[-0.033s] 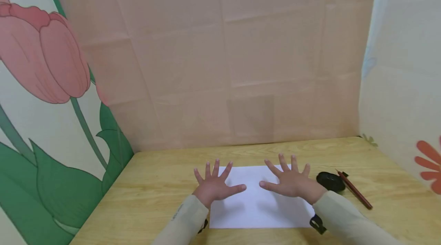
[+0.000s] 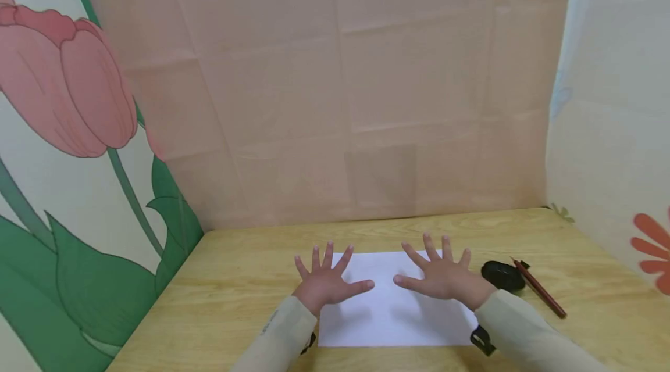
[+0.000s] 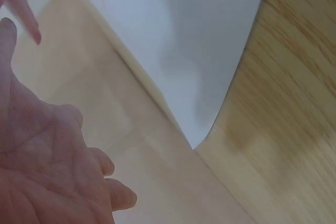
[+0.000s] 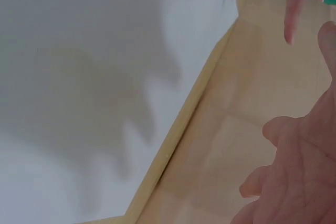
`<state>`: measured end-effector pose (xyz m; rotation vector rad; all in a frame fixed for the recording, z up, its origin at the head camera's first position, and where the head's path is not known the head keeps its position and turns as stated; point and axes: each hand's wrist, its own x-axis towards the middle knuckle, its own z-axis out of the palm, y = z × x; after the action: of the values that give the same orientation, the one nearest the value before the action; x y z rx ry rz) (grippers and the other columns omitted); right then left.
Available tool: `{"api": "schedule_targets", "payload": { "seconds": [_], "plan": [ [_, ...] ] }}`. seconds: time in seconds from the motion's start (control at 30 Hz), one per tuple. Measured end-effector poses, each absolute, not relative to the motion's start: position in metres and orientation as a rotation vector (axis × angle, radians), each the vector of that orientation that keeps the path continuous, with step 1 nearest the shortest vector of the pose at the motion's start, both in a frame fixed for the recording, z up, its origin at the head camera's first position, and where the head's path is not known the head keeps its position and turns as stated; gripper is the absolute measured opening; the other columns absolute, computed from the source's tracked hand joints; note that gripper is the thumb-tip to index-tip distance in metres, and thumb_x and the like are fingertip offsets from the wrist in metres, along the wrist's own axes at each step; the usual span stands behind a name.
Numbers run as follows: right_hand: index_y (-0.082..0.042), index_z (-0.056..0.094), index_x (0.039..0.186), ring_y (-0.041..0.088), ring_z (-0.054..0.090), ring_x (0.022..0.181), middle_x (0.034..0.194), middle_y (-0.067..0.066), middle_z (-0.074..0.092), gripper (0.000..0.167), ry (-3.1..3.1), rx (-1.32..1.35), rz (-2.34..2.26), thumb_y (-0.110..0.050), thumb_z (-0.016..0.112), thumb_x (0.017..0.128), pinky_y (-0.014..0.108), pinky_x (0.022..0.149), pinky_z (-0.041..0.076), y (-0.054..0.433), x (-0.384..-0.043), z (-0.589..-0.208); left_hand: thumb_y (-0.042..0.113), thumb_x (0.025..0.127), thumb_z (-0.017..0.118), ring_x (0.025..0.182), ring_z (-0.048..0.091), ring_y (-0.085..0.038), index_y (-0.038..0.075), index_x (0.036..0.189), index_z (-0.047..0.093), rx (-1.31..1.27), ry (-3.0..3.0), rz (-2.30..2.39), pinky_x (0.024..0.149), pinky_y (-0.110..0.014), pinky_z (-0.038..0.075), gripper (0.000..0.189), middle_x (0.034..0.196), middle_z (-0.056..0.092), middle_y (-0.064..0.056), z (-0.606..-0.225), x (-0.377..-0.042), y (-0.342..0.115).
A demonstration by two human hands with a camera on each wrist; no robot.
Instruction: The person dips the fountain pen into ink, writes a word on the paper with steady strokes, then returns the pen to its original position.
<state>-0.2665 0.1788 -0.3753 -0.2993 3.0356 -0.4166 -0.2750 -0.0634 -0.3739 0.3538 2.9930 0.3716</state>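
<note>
A blank white sheet of paper (image 2: 384, 325) lies flat on the wooden table. Above its left part my left hand (image 2: 327, 283) hovers, palm down with the fingers spread. My right hand (image 2: 445, 276) is held the same way above the paper's right part, its thumb pointing toward the left thumb across a gap. Both hands hold nothing and cast shadows on the sheet. In the left wrist view the palm (image 3: 42, 150) is apart from the paper (image 3: 210, 35). The right wrist view likewise shows the palm (image 4: 299, 177) off the paper (image 4: 52, 103).
Right of the paper, a black rounded object (image 2: 502, 276) sits partly behind my right sleeve, its kind unclear. A reddish-brown pencil (image 2: 541, 290) lies beside it. The wooden table (image 2: 220, 296) meets a pinkish cloth backdrop (image 2: 293, 116); flower-printed panels (image 2: 99, 93) stand at both sides.
</note>
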Motion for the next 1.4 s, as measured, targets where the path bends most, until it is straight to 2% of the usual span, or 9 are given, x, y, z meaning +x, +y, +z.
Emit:
{"api": "schedule_targets", "payload": {
  "seconds": [0.27, 0.47, 0.57, 0.73, 0.87, 1.1, 1.23, 1.4],
  "plan": [
    [-0.02, 0.026, 0.147, 0.06, -0.011, 0.129, 0.15, 0.03, 0.004, 0.095, 3.049, -0.298, -0.415, -0.081, 0.038, 0.075, 0.081, 0.085, -0.013, 0.182, -0.261, -0.377, 0.084, 0.071, 0.038, 0.14, -0.005, -0.042, 0.04, 0.147, 0.014, 0.356, 2.988, 0.341, 0.099, -0.071, -0.015, 0.091, 0.156, 0.002, -0.009, -0.381, -0.274, -0.062],
    [-0.017, 0.023, 0.148, 0.061, -0.011, 0.129, 0.15, 0.032, 0.0, 0.097, 3.033, -0.277, -0.433, -0.081, 0.037, 0.075, 0.08, 0.085, -0.014, 0.196, -0.26, -0.373, 0.085, 0.07, 0.039, 0.14, -0.006, -0.041, 0.04, 0.147, 0.014, 0.368, 2.98, 0.344, 0.099, -0.071, -0.013, 0.093, 0.157, 0.0, -0.008, -0.383, -0.276, -0.068],
    [-0.016, 0.022, 0.148, 0.061, -0.011, 0.129, 0.149, 0.033, -0.002, 0.098, 3.033, -0.251, -0.43, -0.08, 0.036, 0.076, 0.08, 0.086, -0.015, 0.208, -0.26, -0.373, 0.083, 0.069, 0.044, 0.141, -0.006, -0.039, 0.036, 0.148, 0.015, 0.407, 2.955, 0.375, 0.101, -0.07, -0.011, 0.096, 0.157, -0.001, -0.009, -0.384, -0.277, -0.076],
    [-0.011, 0.019, 0.148, 0.062, -0.011, 0.128, 0.146, 0.037, -0.006, 0.096, 3.037, -0.216, -0.486, -0.076, 0.038, 0.08, 0.078, 0.087, -0.015, 0.231, -0.257, -0.371, 0.076, 0.068, 0.058, 0.141, -0.005, -0.037, 0.028, 0.15, 0.014, 0.467, 2.874, 0.457, 0.107, -0.065, -0.002, 0.104, 0.156, 0.0, -0.012, -0.386, -0.281, -0.092],
    [-0.005, 0.019, 0.147, 0.064, -0.008, 0.125, 0.142, 0.042, -0.005, 0.095, 3.077, -0.178, -0.488, -0.072, 0.037, 0.083, 0.077, 0.091, -0.009, 0.252, -0.256, -0.371, 0.067, 0.065, 0.069, 0.14, 0.0, -0.041, 0.018, 0.15, 0.015, 0.532, 2.811, 0.49, 0.11, -0.061, 0.007, 0.112, 0.155, 0.003, -0.018, -0.388, -0.285, -0.1],
    [0.012, 0.017, 0.141, 0.069, 0.004, 0.119, 0.134, 0.052, 0.002, 0.096, 3.157, -0.154, -0.481, -0.064, 0.04, 0.088, 0.076, 0.093, 0.012, 0.293, -0.254, -0.381, 0.058, 0.062, 0.077, 0.141, 0.007, -0.037, 0.007, 0.149, 0.015, 0.567, 2.734, 0.436, 0.113, -0.05, 0.015, 0.118, 0.155, 0.006, -0.018, -0.392, -0.288, -0.108],
    [0.02, 0.014, 0.137, 0.071, 0.005, 0.116, 0.131, 0.054, 0.004, 0.097, 3.129, -0.142, -0.528, -0.06, 0.041, 0.09, 0.076, 0.09, 0.018, 0.312, -0.25, -0.386, 0.049, 0.063, 0.081, 0.141, 0.012, -0.036, 0.0, 0.147, 0.017, 0.613, 2.7, 0.446, 0.113, -0.047, 0.018, 0.116, 0.154, 0.011, -0.02, -0.395, -0.289, -0.111],
    [0.025, 0.011, 0.133, 0.071, 0.009, 0.114, 0.13, 0.055, 0.008, 0.094, 3.122, -0.148, -0.612, -0.054, 0.041, 0.093, 0.077, 0.088, 0.02, 0.33, -0.245, -0.394, 0.044, 0.063, 0.082, 0.141, 0.014, -0.032, -0.001, 0.146, 0.02, 0.644, 2.678, 0.434, 0.114, -0.044, 0.018, 0.113, 0.153, 0.014, -0.019, -0.4, -0.289, -0.112]
  ]
}}
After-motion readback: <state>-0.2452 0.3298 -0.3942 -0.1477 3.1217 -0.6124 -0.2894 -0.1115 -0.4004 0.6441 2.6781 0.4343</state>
